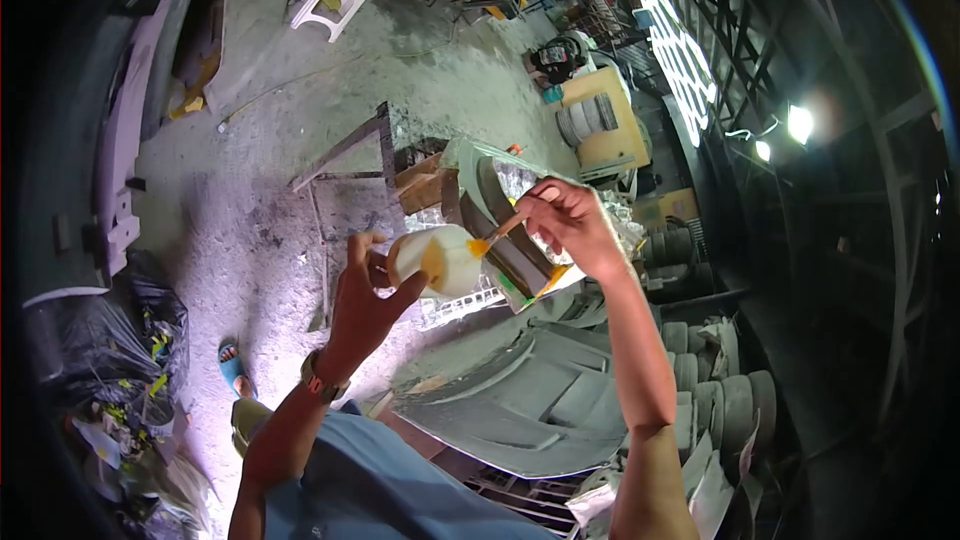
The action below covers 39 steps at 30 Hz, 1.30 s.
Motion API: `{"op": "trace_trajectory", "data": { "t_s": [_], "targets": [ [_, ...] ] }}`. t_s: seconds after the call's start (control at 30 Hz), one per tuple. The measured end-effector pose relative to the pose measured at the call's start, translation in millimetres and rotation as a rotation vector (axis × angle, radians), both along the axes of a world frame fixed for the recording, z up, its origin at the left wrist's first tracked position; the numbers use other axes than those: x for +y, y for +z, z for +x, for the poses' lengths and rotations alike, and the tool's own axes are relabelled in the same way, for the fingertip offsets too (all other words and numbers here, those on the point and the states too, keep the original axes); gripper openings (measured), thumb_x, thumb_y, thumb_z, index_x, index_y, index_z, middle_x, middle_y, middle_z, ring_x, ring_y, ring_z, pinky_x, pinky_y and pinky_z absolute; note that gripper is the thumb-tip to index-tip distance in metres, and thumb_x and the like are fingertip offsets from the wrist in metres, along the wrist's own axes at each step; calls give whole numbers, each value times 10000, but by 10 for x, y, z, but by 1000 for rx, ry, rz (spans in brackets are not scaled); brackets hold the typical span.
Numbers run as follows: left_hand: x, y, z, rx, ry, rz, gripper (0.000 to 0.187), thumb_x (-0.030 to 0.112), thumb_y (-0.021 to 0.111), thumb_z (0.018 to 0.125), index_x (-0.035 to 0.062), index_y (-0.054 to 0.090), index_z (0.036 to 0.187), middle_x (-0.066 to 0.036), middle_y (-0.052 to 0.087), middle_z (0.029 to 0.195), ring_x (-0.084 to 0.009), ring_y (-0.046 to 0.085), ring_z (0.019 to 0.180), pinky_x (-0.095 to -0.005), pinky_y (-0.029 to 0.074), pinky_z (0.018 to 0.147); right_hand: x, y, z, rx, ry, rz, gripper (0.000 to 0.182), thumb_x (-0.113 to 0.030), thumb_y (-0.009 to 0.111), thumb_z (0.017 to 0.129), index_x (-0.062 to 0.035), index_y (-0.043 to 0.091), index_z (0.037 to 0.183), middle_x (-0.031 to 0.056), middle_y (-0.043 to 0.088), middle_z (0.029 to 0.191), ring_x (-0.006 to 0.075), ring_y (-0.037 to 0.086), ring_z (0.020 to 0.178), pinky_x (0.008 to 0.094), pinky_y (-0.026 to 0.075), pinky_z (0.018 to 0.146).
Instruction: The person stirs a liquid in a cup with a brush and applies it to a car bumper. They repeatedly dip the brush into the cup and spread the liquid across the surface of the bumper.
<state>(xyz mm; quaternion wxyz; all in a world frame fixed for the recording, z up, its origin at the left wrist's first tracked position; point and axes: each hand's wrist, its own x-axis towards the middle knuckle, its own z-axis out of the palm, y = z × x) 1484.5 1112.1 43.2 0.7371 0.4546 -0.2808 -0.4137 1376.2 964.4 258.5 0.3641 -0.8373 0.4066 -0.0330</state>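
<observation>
My left hand (365,290) is wrapped round a white plastic cup (462,270), tilted so that yellow-orange liquid shows inside it. In my right hand (575,225) is a paintbrush (505,226), pinched by its wooden handle, with yellow-coated bristles at the cup's rim. Just beyond the cup, partly behind the brush and my right hand, lies a curved panel (520,255) with dark brown and grey-green bands. A yellow-orange streak marks its lower right edge.
The panel rests on a stand (385,145) with metal legs. A large grey moulded panel (510,395) lies close in front of my body. Black bags (110,330) are at the left, a white plastic stool (333,0) stands farther off, and bright lamps (800,124) shine at the right.
</observation>
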Motion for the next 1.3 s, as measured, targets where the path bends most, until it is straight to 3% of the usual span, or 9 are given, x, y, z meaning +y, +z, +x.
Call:
{"op": "trace_trajectory", "data": {
  "t_s": [0.1, 0.17, 0.2, 0.3, 0.5, 0.63, 1.03, 1.2, 1.3],
  "targets": [
    [-111, 22, 5, 6, 13, 14, 572, 191, 746, 783, 37, 387, 1200, -89, 584, 892, -143, 609, 810, -283, 507, 744, -36, 71, 10, 22, 153, -61, 66, -29, 584, 912, -5, 622, 961, 23, 617, 766, 50, 509, 567, 208, 414, 490],
    [-133, -46, -31, -14, 37, 32, 593, 242, 754, 776, 40, 391, 1199, -84, 585, 865, -146, 606, 791, -284, 505, 740, 91, 65, 23, 179, 624, -484, 78, 27, 609, 833, -25, 591, 888, 85, 601, 793, 156, 567, 667, 268, 446, 577],
    [-127, -88, -50, 3, 27, 32, 593, 245, 753, 778, 39, 392, 1200, -84, 585, 866, -146, 603, 784, -284, 504, 739, 207, 90, 9, 300, 717, -519, 131, 29, 615, 778, -23, 562, 887, 124, 555, 823, 233, 587, 746, 316, 483, 640],
    [-54, -232, -84, 29, 7, 40, 602, 257, 753, 781, 36, 392, 1210, -88, 582, 880, -144, 592, 774, -285, 500, 737, 397, 30, -154, 624, 875, -610, 139, -6, 631, 773, -20, 527, 863, 121, 505, 830, 254, 586, 794, 356, 497, 673],
    [127, -599, -160, 58, -17, 103, 618, 244, 752, 781, 25, 385, 1227, -101, 577, 888, -149, 602, 776, -281, 509, 714, 612, 261, -162, 742, 835, -632, 112, -72, 624, 818, -31, 525, 851, 116, 480, 820, 285, 577, 802, 379, 492, 697],
    [180, -843, -264, 77, -13, 86, 593, 218, 748, 783, 23, 392, 1215, -82, 579, 877, -140, 606, 779, -276, 514, 700, 214, 41, 93, 765, 629, -453, 119, -86, 647, 849, -5, 560, 844, 149, 582, 754, 304, 596, 695, 402, 457, 614],
    [415, -1069, -221, 92, 85, 147, 581, 228, 759, 757, 20, 412, 1174, -124, 641, 896, -188, 653, 790, -312, 526, 727, -752, -904, 881, 908, 787, -502, 190, -169, 609, 879, 10, 558, 842, 208, 601, 724, 376, 604, 702, 456, 465, 668],
    [416, -1013, -185, 111, 54, 139, 577, 218, 760, 755, 20, 416, 1173, -124, 641, 917, -191, 655, 807, -313, 525, 739, -536, -728, 722, 628, 884, -592, 126, -153, 588, 893, -33, 550, 890, 129, 585, 861, 324, 602, 822, 431, 473, 712],
    [397, -998, -216, 98, 24, 124, 573, 200, 758, 754, 20, 414, 1175, -119, 638, 938, -197, 656, 812, -313, 523, 747, -240, -438, 433, 756, 919, -524, 104, -131, 620, 869, -66, 548, 906, 89, 554, 887, 285, 582, 861, 403, 472, 729]
  ]
}}
